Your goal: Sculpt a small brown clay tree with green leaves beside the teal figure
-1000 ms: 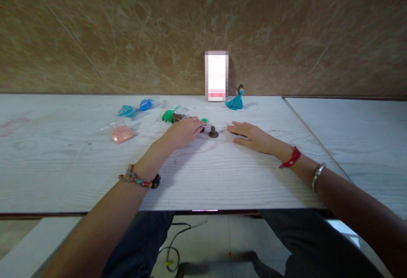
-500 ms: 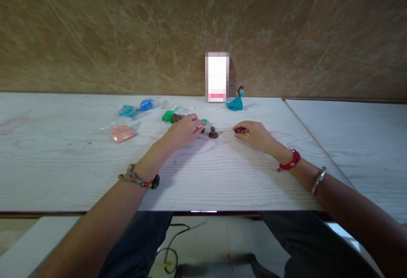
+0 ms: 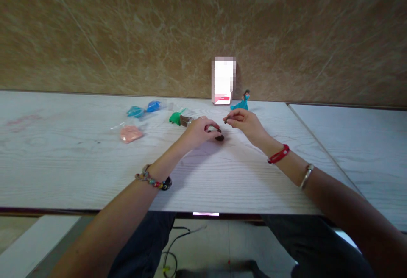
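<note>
My left hand (image 3: 199, 131) rests on the white table (image 3: 79, 172) with its fingers curled round a small dark brown clay figure (image 3: 219, 136). My right hand (image 3: 243, 121) is lifted a little above the table, its thumb and fingers pinching a thin dark brown strip of clay (image 3: 227, 120). Behind my hands a teal clay doll with dark hair (image 3: 242, 101) stands near a phone (image 3: 224, 81) that leans on the wall.
Bags of clay lie at the back left: green (image 3: 176, 118), brown (image 3: 185, 120), two blue (image 3: 154, 106) and one pink (image 3: 131, 134). A second white table (image 3: 359, 138) joins on the right. A cable (image 3: 173, 244) lies on the floor below.
My right hand went from lying flat to a pinch, picked up the brown strip and rose towards the doll. My left hand shifted right and closed on the brown figure.
</note>
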A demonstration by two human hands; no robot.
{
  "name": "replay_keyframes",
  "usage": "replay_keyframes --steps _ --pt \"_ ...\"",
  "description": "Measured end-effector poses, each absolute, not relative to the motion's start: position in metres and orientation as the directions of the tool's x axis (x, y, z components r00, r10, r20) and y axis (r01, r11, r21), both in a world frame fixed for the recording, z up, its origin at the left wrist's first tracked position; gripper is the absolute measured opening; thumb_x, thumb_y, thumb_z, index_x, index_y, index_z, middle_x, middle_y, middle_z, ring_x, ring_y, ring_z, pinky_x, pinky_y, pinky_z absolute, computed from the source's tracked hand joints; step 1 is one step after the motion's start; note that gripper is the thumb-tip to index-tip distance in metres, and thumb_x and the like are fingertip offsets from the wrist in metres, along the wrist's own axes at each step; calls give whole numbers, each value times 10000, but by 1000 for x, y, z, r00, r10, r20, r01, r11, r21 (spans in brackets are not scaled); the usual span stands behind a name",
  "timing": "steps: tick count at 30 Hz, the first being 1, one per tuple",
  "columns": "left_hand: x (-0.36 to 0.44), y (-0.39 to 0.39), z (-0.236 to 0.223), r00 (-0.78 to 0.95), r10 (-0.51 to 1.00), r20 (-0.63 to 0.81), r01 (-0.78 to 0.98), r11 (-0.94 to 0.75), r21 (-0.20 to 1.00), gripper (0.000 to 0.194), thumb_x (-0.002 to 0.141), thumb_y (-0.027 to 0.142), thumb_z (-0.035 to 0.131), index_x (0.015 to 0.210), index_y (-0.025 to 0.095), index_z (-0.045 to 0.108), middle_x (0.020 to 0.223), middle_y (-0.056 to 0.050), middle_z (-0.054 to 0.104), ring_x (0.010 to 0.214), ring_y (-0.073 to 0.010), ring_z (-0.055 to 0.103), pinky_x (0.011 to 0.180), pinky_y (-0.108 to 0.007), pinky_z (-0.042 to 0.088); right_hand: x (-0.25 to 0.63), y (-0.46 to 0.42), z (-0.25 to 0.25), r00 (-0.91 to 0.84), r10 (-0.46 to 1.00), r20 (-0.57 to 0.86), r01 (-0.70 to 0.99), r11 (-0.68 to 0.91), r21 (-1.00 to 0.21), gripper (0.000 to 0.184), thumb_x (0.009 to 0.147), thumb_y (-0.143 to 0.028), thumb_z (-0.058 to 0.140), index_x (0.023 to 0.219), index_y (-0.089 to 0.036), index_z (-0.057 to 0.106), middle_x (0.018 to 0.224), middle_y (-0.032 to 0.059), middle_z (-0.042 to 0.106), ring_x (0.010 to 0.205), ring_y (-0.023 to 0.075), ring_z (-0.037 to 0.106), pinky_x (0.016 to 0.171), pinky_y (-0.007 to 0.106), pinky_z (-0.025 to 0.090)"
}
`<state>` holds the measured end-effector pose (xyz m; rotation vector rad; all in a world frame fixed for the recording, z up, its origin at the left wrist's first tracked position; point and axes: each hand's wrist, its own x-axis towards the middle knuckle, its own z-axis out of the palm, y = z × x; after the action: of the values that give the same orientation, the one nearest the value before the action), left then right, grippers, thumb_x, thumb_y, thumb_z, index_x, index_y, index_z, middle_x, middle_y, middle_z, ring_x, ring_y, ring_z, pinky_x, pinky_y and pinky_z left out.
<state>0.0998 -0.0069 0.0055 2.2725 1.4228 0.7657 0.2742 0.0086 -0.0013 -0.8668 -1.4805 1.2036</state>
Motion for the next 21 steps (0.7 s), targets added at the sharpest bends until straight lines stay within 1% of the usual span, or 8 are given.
replay_keyframes --steps 3,7,12,16,21 --pt "103 -9 6 315 910 271 744 -414 524 225 680 308 640 836 154 694 583 23 405 553 -104 384 551 -247 279 269 6 -10 -259 935 241 -57 234 -970 222 572 -246 690 690 -191 509 726 -6 637 740 124 615 747 308 470" --pt "102 -10 5 254 928 272 790 -361 495 226 687 305 633 842 153 695 597 11 440 556 -107 389 546 -252 278 267 5 -17 -279 922 267 -3 277 -961 198 583 -239 675 679 -187 510 738 5 632 730 127 599 682 290 459" --pt "101 -9 1 279 922 267 791 -379 480 211 695 316 624 818 158 694 589 11 445 555 -106 397 540 -252 280 268 7 -18 -266 908 323 100 359 -928 156 598 -244 658 674 -184 535 713 -4 607 693 119 567 630 274 443" --pt "102 -8 -2 281 914 293 789 -393 471 199 706 329 614 793 170 694 590 8 446 569 -111 410 549 -255 288 267 7 -18 -263 910 321 133 364 -922 150 600 -249 648 667 -181 533 682 -12 593 659 115 557 595 264 432" --pt "102 -11 0 288 906 309 798 -406 446 179 724 318 600 778 174 690 605 2 456 596 -121 433 572 -259 309 266 5 -16 -252 911 327 193 379 -905 132 607 -239 631 666 -184 527 683 -8 601 668 124 568 581 259 422"
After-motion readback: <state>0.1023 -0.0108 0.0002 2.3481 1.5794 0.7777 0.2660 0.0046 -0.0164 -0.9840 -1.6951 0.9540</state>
